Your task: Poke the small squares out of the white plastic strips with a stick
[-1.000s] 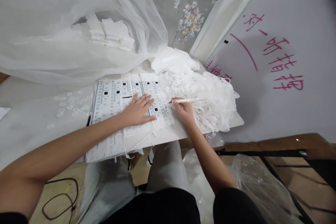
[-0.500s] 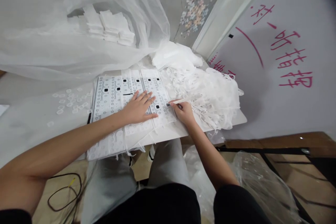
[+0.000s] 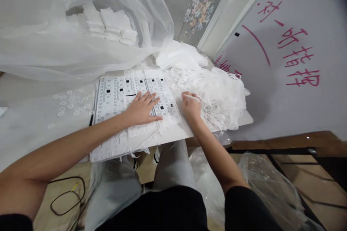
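My left hand (image 3: 143, 109) lies flat with fingers spread on white sheets (image 3: 101, 106) printed with grey outlines and small circles. Several small black squares (image 3: 108, 91) sit on these sheets, one of them (image 3: 171, 105) near their right edge. Just right of the sheets, my right hand (image 3: 192, 107) is closed around a slim white pen-like tool (image 3: 193, 97); its working tip is hard to make out. Close beyond that hand is a tangled heap of thin white strips and loops (image 3: 222, 97).
Small clear pieces (image 3: 72, 101) are scattered to the left on the table. Stacked white pieces (image 3: 116, 25) lie in a translucent sheet (image 3: 151, 11) at the back. A whiteboard (image 3: 292, 115) with red writing stands at right. Clear plastic bags (image 3: 268, 180) hang below the table.
My right hand has drawn back to the right and up, off the sheets, with the tool turned. A black square now shows where the tool's tip was. My left hand has stayed in place.
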